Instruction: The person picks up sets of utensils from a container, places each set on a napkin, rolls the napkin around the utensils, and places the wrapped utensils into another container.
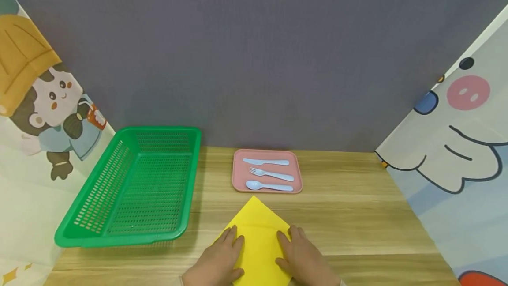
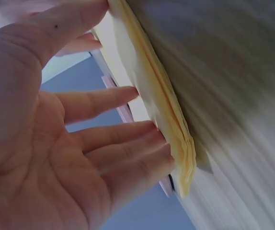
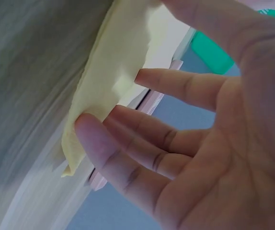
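A folded yellow napkin (image 1: 259, 244) lies flat on the table near the front edge, one corner pointing away from me. Its stacked layers (image 2: 168, 103) show along the edge in the left wrist view. On its left side rests my left hand (image 1: 220, 257), fingertips touching the top and fingers spread and fairly straight. My right hand (image 1: 303, 257) lies on the right side in the same way, its fingertips on the napkin (image 3: 104, 72) in the right wrist view. Just beyond the far corner is a pink tray (image 1: 238, 175) bearing a pale blue knife (image 1: 266, 162), fork (image 1: 274, 174) and spoon (image 1: 270, 186).
A green perforated basket (image 1: 148, 189) stands on the left of the wood-grain table (image 1: 357, 211). A grey panel (image 1: 254, 56) rises behind the table. Cartoon-printed sheets (image 1: 456, 144) flank both sides.
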`<action>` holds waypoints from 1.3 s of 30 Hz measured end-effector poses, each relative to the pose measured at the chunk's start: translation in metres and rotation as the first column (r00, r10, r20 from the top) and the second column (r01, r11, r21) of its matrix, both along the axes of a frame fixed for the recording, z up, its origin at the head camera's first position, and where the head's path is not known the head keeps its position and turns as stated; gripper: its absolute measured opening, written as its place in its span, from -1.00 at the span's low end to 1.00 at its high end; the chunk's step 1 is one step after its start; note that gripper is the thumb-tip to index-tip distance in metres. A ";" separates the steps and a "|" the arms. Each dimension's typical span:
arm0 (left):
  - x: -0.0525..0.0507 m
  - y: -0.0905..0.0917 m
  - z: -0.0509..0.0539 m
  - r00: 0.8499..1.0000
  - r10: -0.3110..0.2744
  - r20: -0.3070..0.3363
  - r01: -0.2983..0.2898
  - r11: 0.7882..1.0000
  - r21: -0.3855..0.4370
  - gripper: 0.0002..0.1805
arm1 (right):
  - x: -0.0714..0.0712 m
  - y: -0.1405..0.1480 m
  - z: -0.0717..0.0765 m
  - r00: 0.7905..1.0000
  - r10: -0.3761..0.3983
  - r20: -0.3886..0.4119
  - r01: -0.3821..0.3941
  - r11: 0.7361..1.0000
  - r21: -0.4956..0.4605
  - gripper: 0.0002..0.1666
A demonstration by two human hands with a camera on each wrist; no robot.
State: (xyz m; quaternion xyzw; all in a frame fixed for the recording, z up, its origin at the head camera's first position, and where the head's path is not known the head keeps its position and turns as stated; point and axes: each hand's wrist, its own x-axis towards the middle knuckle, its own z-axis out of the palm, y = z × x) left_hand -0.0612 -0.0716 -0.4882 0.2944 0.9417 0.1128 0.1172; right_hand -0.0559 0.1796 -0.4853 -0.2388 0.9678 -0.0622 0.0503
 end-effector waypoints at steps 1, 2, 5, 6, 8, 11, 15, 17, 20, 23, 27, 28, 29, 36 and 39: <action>-0.001 -0.001 0.000 1.000 -0.004 0.000 0.004 1.000 0.004 -0.20 | 0.001 -0.001 0.000 1.000 -0.005 0.005 0.005 1.000 0.008 -0.31; -0.001 -0.002 0.001 1.000 -0.007 0.000 0.007 1.000 0.011 -0.21 | 0.001 -0.001 0.000 1.000 -0.010 0.010 0.010 1.000 0.012 -0.30; -0.002 -0.005 0.002 1.000 -0.010 0.015 0.009 0.999 0.034 -0.22 | 0.003 -0.002 -0.001 1.000 -0.016 0.015 0.016 1.000 0.019 -0.28; -0.003 -0.005 0.002 1.000 -0.012 0.015 0.012 0.999 0.041 -0.22 | 0.003 -0.002 -0.002 1.000 -0.014 0.009 0.014 1.000 0.020 -0.27; -0.003 -0.006 0.002 1.000 -0.013 0.018 0.012 0.998 0.055 -0.22 | 0.003 -0.002 -0.003 1.000 -0.011 0.000 0.011 1.000 0.020 -0.27; -0.004 -0.008 0.001 1.000 -0.011 0.020 0.010 0.998 0.068 -0.23 | 0.004 -0.002 -0.005 1.000 -0.002 -0.023 0.002 1.000 0.018 -0.27; -0.004 -0.008 0.000 1.000 -0.009 0.021 0.007 0.997 0.072 -0.22 | 0.005 -0.001 -0.006 0.999 0.006 -0.047 -0.005 1.000 0.019 -0.26; -0.004 -0.009 -0.001 1.000 -0.011 0.016 0.010 0.997 0.076 -0.22 | 0.005 -0.001 -0.006 0.999 0.008 -0.053 -0.007 1.000 0.018 -0.26; -0.004 -0.009 -0.001 1.000 -0.020 0.002 0.020 0.996 0.086 -0.22 | 0.005 -0.001 -0.007 0.999 0.007 -0.048 -0.006 1.000 0.025 -0.25; -0.004 -0.010 -0.001 1.000 -0.026 -0.009 0.027 0.995 0.095 -0.23 | 0.006 -0.002 -0.007 0.999 0.007 -0.050 -0.005 0.999 0.034 -0.25; -0.004 -0.011 -0.002 0.999 -0.026 -0.021 0.028 0.996 0.087 -0.22 | 0.006 -0.002 -0.007 0.998 0.004 -0.057 -0.002 0.999 0.036 -0.25; -0.004 -0.011 -0.002 0.999 -0.026 -0.020 0.027 0.996 0.082 -0.22 | 0.006 -0.002 -0.007 0.998 0.003 -0.055 -0.001 0.999 0.033 -0.26; -0.004 -0.011 -0.003 0.999 -0.025 -0.020 0.026 0.997 0.077 -0.22 | 0.006 -0.002 -0.007 0.999 0.001 -0.052 0.000 1.000 0.032 -0.26; -0.005 -0.013 -0.001 1.000 -0.026 -0.004 0.026 0.997 0.072 -0.22 | 0.006 -0.003 -0.007 0.998 0.002 -0.061 -0.001 1.000 0.015 -0.26; -0.005 -0.013 -0.001 1.000 -0.026 -0.011 0.027 0.996 0.079 -0.23 | 0.006 -0.003 -0.007 0.998 0.000 -0.063 0.001 1.000 0.014 -0.27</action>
